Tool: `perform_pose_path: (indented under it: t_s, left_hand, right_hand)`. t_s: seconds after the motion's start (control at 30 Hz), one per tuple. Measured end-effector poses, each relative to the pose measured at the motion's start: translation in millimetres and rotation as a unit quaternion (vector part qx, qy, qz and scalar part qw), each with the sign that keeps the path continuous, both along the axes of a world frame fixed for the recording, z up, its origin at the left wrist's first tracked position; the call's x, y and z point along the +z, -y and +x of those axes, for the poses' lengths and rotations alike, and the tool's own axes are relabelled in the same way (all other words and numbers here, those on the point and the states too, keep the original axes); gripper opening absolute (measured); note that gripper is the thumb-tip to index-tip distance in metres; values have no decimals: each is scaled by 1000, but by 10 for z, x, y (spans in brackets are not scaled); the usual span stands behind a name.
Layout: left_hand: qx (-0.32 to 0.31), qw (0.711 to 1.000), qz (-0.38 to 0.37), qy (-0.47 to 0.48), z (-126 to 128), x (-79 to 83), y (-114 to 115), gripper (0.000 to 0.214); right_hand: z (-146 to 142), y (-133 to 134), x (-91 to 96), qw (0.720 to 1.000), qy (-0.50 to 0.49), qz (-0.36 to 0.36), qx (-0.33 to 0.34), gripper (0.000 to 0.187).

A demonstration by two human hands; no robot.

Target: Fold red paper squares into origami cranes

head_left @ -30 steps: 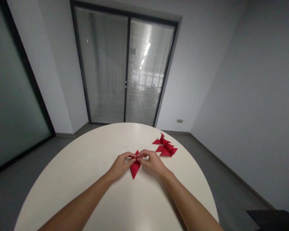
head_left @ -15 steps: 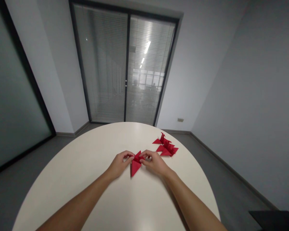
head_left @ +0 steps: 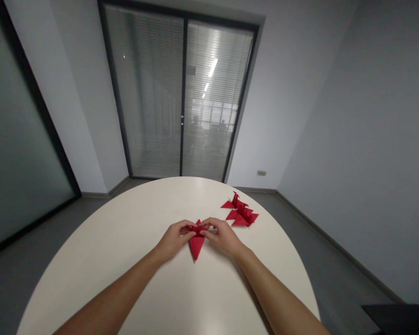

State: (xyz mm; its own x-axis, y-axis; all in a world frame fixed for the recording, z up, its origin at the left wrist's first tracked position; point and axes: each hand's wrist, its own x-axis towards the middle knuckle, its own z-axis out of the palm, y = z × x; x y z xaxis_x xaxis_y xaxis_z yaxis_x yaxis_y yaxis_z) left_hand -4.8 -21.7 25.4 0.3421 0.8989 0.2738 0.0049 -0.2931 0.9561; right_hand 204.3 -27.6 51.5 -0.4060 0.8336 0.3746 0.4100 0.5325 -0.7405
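Note:
Between my two hands is a red origami crane [head_left: 196, 248], one pointed wing spread toward me and another tip showing at the far side. My left hand [head_left: 174, 238] pinches its left side between thumb and fingers. On the opposite side, my right hand [head_left: 220, 234] grips it the same way, thumb near the middle of the paper. The fingers hide much of the folded centre. Beyond my right hand, several finished-looking red paper cranes [head_left: 242, 216] lie close together on the table.
The round cream table [head_left: 132, 279] spreads out under both forearms. Behind it stand glass doors [head_left: 153, 102] with blinds. A dark flat object [head_left: 398, 316] juts in at the lower right, beyond the table's edge.
The crane has turned slightly, so its near wing points more straight toward me. My thumbs have moved closer together over its middle. The other cranes have stayed put.

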Motion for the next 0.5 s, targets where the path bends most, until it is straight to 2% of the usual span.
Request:
perform_pose_path:
  t_s: [0.2, 0.4, 0.5]
  left_hand:
    - [12, 999, -32, 10, 22, -14, -8, 25]
    - [69, 998, -13, -3, -7, -29, -49, 21]
    - [69, 997, -18, 0, -6, -42, -56, 22]
  right_hand:
    - [-5, 16, 16, 1000, 3, -1, -4, 16]
    - [54, -10, -10, 999, 9, -18, -25, 21]
    - [60, -16, -17, 999, 10, -27, -26, 21]
